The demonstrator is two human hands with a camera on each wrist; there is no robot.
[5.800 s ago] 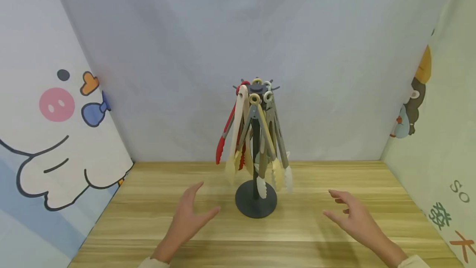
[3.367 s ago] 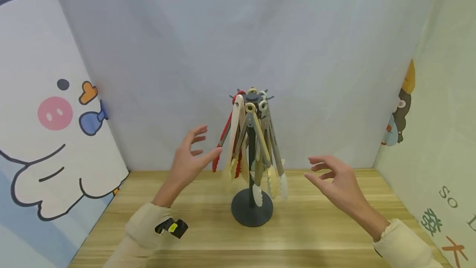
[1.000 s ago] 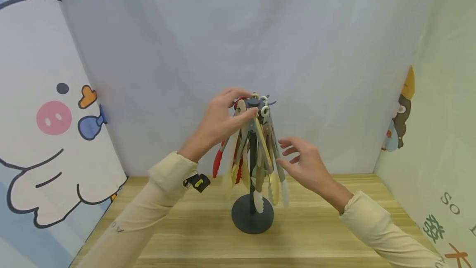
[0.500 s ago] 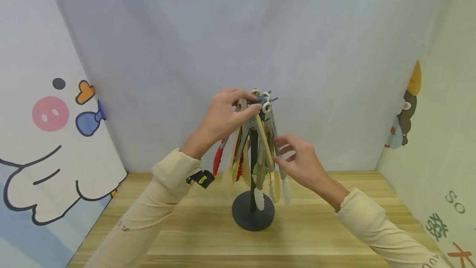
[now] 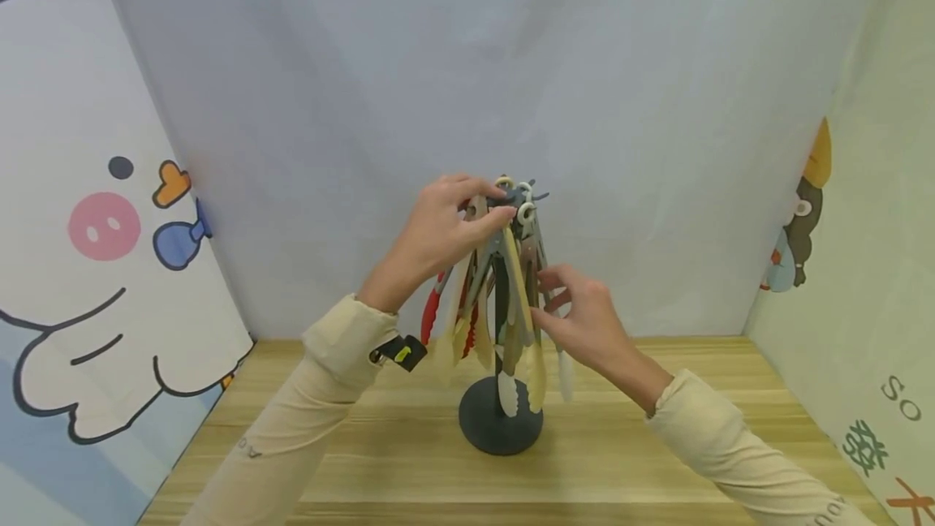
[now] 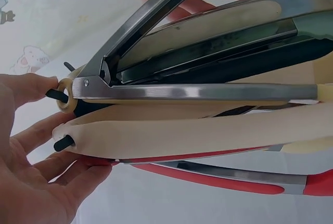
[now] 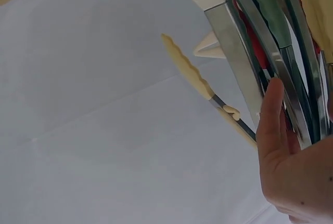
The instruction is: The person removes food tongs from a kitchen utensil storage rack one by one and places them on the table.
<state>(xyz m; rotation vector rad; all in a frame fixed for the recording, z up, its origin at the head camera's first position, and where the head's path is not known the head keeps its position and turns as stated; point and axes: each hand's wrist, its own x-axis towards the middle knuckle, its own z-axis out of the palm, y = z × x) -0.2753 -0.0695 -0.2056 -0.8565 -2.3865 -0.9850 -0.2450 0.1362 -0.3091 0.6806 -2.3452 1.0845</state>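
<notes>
A dark hanging rack with a round base [image 5: 500, 420] stands upright, with several kitchen tongs on its hooks. My left hand [image 5: 438, 226] spans the rack's head, its thumb at the ring of the front yellow tongs [image 5: 517, 278] and its fingers round the side. In the left wrist view those tongs' metal arms [image 6: 192, 91] stand spread, the ring still on its hook. My right hand [image 5: 588, 315] pinches one arm of them, low on the right; its grip is partly hidden. Beside them hang cream tongs [image 6: 182, 133] and red tongs [image 6: 218, 182].
White-tipped tongs [image 5: 508, 394] hang low over the base, and more tongs crowd behind the front ones. A wooden table [image 5: 394, 469] bears the rack. A pale cloth wall [image 5: 329, 104] rises behind, with printed panels at both sides.
My left hand has risen from the table's left side to the rack's head. My right hand has come up and leftward to the yellow tongs. The rack stays in place.
</notes>
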